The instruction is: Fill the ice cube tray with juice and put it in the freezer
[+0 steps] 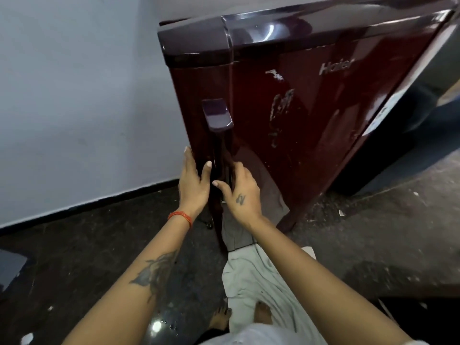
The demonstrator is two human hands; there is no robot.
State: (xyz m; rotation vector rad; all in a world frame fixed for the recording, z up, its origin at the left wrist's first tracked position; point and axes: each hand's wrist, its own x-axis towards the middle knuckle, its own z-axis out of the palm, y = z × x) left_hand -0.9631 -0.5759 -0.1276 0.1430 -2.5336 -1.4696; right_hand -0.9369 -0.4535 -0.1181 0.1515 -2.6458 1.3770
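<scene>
Seemingly both hands [214, 185] press the "Haier" fridge [311, 100] door.

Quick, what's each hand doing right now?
Left hand: open, flat against the fridge side.
Right hand: fingers curled at the door edge, holding nothing.

The dark speckled floor [104, 247] carries the maroon fridge [286, 115] at the far side — a white cloth [251, 277] lies near its foot, with bare feet [221, 317] at the cloth's near edge.

right hand [240, 189] fingertips hidden behind fridge door [286, 120] edge
</scene>
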